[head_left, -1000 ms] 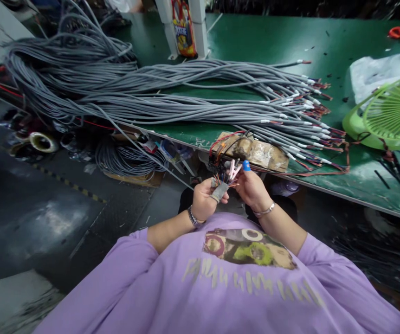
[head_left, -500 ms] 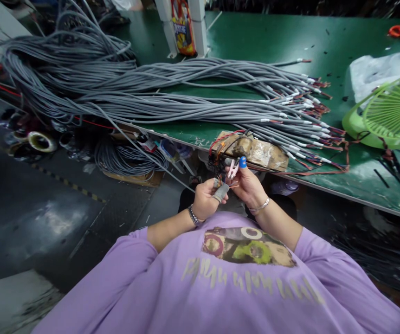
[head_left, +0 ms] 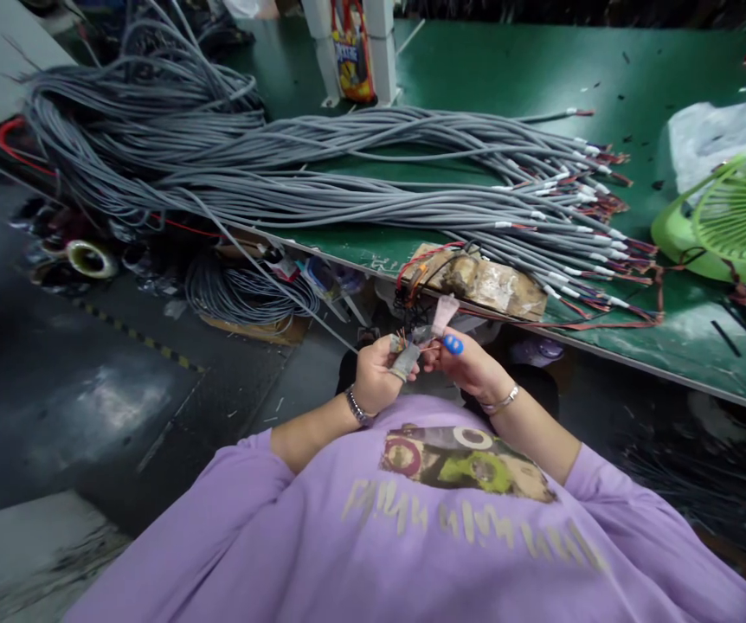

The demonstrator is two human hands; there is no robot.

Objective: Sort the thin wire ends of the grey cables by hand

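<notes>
My left hand [head_left: 376,374] is closed around the end of a grey cable [head_left: 282,288], which comes down off the bench to it. Grey coverings wrap some of its fingertips. Thin coloured wires [head_left: 428,348] fan out from this hand towards my right hand [head_left: 475,368]. That one is closed too, its fingertips pinched at the wires and a blue cover [head_left: 453,343] on its thumb. From its grip a small pale pink clip-like tool [head_left: 445,315] sticks up, its lower end hidden by the fingers. Both hands are close together in front of the bench edge.
Many grey cables [head_left: 360,199] with stripped ends lie across the green bench [head_left: 509,69]. A taped wooden block [head_left: 503,287] sits at its front edge. To the right are a green fan [head_left: 684,238] and a plastic bag [head_left: 723,130]. A cable coil [head_left: 249,298] lies below.
The pink tool has turned, its forked shape no longer showing, and stands upright behind the thumb. My right thumb has come down and the right fingertips have moved to the wires. The view has shifted slightly.
</notes>
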